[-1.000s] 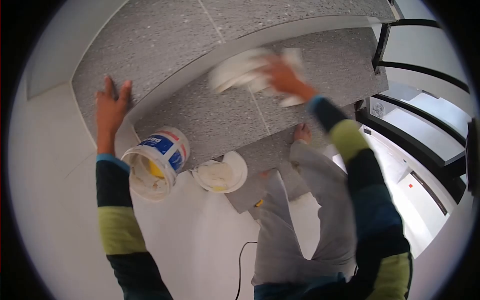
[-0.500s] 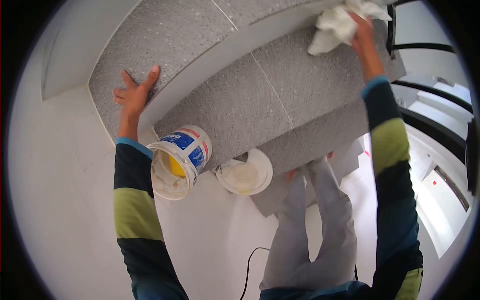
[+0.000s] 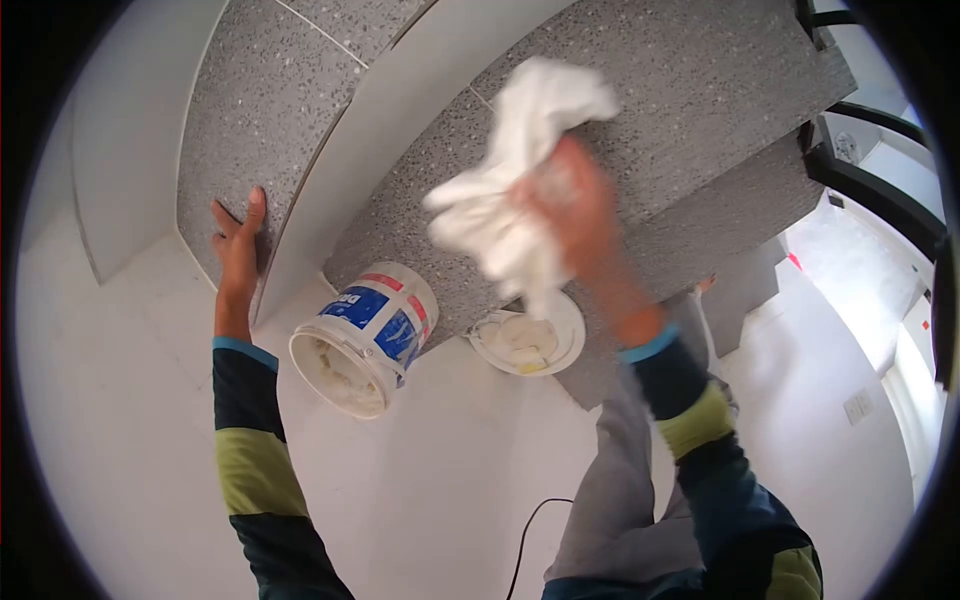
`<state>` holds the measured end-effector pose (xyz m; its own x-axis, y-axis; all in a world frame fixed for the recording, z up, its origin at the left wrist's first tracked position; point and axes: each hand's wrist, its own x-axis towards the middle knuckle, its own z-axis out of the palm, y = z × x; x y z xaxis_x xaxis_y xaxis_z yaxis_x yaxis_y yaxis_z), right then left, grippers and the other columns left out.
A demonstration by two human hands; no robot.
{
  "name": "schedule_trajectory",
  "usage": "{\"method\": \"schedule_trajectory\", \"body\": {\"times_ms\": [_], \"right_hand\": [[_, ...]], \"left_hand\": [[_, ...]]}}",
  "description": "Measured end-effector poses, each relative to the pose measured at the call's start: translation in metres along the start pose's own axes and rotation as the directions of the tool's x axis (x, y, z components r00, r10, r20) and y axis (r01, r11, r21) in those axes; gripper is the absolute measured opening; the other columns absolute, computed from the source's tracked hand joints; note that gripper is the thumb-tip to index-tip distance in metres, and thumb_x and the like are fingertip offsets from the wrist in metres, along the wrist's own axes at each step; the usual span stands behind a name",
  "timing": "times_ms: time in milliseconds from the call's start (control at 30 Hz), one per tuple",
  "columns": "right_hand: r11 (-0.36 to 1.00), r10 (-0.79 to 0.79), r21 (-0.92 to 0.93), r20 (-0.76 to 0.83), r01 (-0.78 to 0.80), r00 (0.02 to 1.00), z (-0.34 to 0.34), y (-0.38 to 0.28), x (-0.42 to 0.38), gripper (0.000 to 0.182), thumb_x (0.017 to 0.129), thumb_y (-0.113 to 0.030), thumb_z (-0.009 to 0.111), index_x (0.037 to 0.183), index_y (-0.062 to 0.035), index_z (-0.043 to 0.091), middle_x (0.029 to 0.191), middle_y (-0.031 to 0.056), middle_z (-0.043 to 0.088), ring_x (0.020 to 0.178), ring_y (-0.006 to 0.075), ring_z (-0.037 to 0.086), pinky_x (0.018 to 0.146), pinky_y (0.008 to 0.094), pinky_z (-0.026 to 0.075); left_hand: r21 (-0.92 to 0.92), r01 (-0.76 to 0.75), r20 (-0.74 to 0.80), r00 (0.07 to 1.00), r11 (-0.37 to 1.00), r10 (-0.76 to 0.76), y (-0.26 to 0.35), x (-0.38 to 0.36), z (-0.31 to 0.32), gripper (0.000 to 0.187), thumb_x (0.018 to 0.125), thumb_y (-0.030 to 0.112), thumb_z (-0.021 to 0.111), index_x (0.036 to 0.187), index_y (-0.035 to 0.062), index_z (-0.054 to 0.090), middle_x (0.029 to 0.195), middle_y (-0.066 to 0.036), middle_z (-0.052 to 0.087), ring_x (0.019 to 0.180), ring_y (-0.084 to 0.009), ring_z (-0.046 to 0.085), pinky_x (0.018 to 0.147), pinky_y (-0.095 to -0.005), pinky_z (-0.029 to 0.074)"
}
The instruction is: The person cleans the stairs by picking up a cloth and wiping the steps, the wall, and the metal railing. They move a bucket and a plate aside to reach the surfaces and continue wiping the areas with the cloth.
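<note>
A crumpled white cloth (image 3: 500,195) hangs from my right hand (image 3: 570,205), whose fingers are closed on it; motion blurs both. They are over the middle of a grey speckled stair tread (image 3: 690,110). My left hand (image 3: 238,245) lies with spread fingers on the higher grey step (image 3: 290,110), near its edge, and holds nothing. Below and right of that hand, a white bucket (image 3: 365,335) with a blue and red label leans on its side, its mouth towards me and pale residue inside. Beside it is a shallow white container (image 3: 530,335) with whitish residue, partly under the cloth.
A black metal railing (image 3: 870,200) runs along the right side of the stairs. White walls (image 3: 120,330) curve round on the left. A dark cable (image 3: 525,535) lies low in the view, near my grey-trousered legs (image 3: 610,480).
My right hand has swept the cloth from the far right end of the tread back towards me and left. My left hand stays on the higher step. The view has shifted.
</note>
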<state>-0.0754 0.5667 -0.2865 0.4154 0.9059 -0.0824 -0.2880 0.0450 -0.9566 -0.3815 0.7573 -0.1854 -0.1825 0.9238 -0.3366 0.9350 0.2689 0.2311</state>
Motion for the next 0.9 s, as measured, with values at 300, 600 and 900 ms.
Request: {"method": "schedule_trajectory", "body": {"times_ms": [300, 600, 900], "right_hand": [[0.995, -0.101, -0.061, -0.486, 0.082, 0.868, -0.058, 0.023, 0.125, 0.061, 0.073, -0.013, 0.067, 0.126, 0.0017, 0.039, 0.123, 0.0230, 0.046, 0.115, 0.0339, 0.044, 0.095, 0.0354, 0.037], [0.890, -0.202, -0.371, 0.202, 0.266, 0.958, 0.095, 0.006, -0.004, 0.052, 0.071, -0.001, 0.047, 0.122, 0.0031, 0.039, 0.120, 0.0320, 0.037, 0.102, 0.0432, 0.046, 0.088, 0.0480, 0.039], [0.889, -0.175, -0.454, -0.452, -0.056, 0.875, 0.017, -0.002, 0.131, 0.054, 0.076, -0.012, 0.058, 0.116, 0.0119, 0.031, 0.122, 0.0317, 0.030, 0.112, 0.0438, 0.039, 0.095, 0.0440, 0.035]], "left_hand": [[0.022, -0.070, 0.050, 0.996, 0.997, 0.069, -0.007, 0.005, 0.000, 0.116, 0.068, 0.077, 0.046, 0.140, -0.0006, -0.001, 0.142, -0.031, 0.003, 0.132, -0.0436, -0.006, 0.106, -0.0493, 0.000], [0.095, -0.046, 0.016, 0.999, 0.994, 0.044, 0.007, -0.004, -0.001, 0.112, 0.069, 0.077, 0.045, 0.140, 0.0025, 0.000, 0.138, -0.037, 0.004, 0.132, -0.0456, -0.001, 0.107, -0.0475, 0.007], [0.104, -0.066, -0.006, 0.998, 0.992, 0.067, -0.011, 0.003, 0.003, 0.105, 0.072, 0.072, 0.048, 0.142, 0.0078, 0.002, 0.139, -0.037, 0.007, 0.131, -0.0467, -0.001, 0.106, -0.0489, 0.003]]}}
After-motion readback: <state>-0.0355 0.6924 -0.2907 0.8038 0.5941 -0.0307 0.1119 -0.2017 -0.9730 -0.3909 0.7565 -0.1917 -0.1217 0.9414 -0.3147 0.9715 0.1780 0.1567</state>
